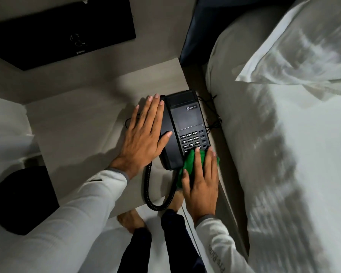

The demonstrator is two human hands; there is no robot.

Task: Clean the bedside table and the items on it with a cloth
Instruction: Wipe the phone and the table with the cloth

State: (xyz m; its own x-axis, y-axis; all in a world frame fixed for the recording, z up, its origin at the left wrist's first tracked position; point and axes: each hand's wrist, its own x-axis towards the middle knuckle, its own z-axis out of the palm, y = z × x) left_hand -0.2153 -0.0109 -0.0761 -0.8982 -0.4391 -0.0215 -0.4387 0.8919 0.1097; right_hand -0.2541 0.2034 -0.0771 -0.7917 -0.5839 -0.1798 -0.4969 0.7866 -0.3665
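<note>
A black desk telephone sits on the right side of the pale bedside table. My left hand lies flat with fingers spread, partly on the table and partly on the phone's handset, thumb resting on the receiver. My right hand presses a green cloth against the near edge of the phone, just below the keypad. The cloth is bunched under my fingers and mostly hidden by them. A coiled black cord loops off the table's front edge.
A bed with white sheets and a pillow fills the right side, close to the table. Thin black cables lie between phone and bed. A black panel hangs on the wall behind. A dark round object stands on the floor at left.
</note>
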